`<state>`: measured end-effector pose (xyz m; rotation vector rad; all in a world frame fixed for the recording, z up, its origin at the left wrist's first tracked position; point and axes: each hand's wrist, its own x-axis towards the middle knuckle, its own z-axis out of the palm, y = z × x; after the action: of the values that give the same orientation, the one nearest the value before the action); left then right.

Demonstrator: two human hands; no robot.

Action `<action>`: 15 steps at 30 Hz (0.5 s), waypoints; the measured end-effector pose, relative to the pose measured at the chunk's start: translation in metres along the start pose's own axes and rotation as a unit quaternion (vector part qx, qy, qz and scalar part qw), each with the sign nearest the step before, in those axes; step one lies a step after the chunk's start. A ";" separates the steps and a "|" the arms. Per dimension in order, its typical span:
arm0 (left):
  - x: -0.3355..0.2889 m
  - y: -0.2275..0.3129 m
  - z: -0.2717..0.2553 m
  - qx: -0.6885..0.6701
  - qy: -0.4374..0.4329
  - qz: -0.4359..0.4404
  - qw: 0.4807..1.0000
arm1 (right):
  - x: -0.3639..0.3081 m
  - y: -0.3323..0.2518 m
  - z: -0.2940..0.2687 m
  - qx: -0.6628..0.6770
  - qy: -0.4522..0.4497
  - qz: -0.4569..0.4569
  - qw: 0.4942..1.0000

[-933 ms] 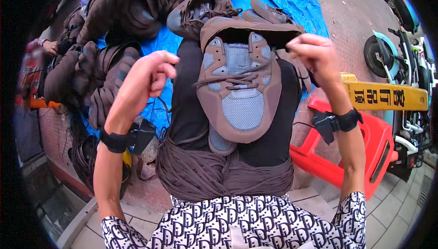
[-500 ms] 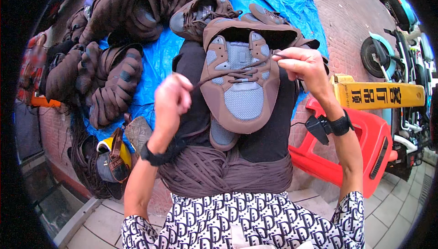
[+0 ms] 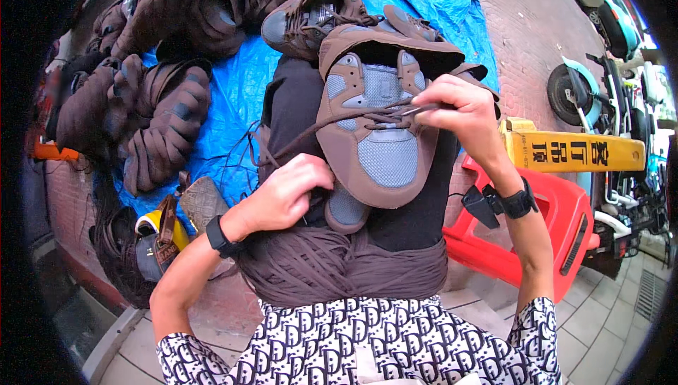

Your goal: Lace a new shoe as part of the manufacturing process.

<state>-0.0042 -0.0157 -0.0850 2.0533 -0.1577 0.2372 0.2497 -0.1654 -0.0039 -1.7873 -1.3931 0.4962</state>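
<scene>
- Brick ground point(image 3: 508, 28) fills the upper right of the head view, and a wrinkly blue sheet point(image 3: 236, 95) lies across the upper middle.
- Big brown heaps of shoe parts point(image 3: 173, 124) sit on the upper left side.
- On the right side, a yellow bar point(image 3: 586, 151) is just above a red plastic stool point(image 3: 565, 219), and some bikes point(image 3: 568, 95) stand near the edge.
- One brown and grey shoe point(image 3: 385, 155) sits in the middle of the frame, on the person's dark lap, with its toe toward the bottom.
- Under its toe, a bit of another grey toe point(image 3: 345, 212) peeks out.
- Behind it, near the top middle, is one more brown shoe point(image 3: 311, 25).
- Right hand point(image 3: 452, 113): it is right of the shoe's middle, and the fingers pinch a brown lace point(image 3: 311, 129) that runs left over the shoe.
- Left hand point(image 3: 296, 187): it is left of the shoe's toe, close by, with fingers curled in. I cannot tell if it holds anything.
- Lots of loose brown laces point(image 3: 296, 265) lie in a bundle on the lap, low in the middle, above a black and white shirt point(image 3: 332, 343).
</scene>
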 end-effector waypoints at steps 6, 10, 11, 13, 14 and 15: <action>-0.003 -0.005 0.002 0.090 -0.056 0.084 0.991 | 0.015 -0.019 0.015 -0.378 -0.055 -0.266 0.885; -0.006 -0.005 0.000 0.101 -0.086 0.088 0.987 | 0.015 -0.030 0.026 -0.475 -0.136 -0.323 0.807; -0.007 -0.003 0.000 0.097 -0.084 0.085 0.988 | 0.015 -0.031 0.029 -0.485 -0.141 -0.322 0.800; -0.011 -0.002 -0.001 0.093 -0.082 0.074 0.990 | 0.019 -0.031 0.032 -0.510 -0.150 -0.322 0.784; -0.013 -0.001 -0.001 0.091 -0.073 0.078 0.990 | 0.022 -0.030 0.032 -0.494 -0.140 -0.325 0.794; -0.016 0.000 -0.001 0.092 -0.067 0.075 0.991 | 0.025 -0.029 0.030 -0.470 -0.143 -0.316 0.811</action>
<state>-0.0201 -0.0145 -0.0883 2.2443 -0.3860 0.2137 0.2181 -0.1292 0.0042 -1.7833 -2.6162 -0.3996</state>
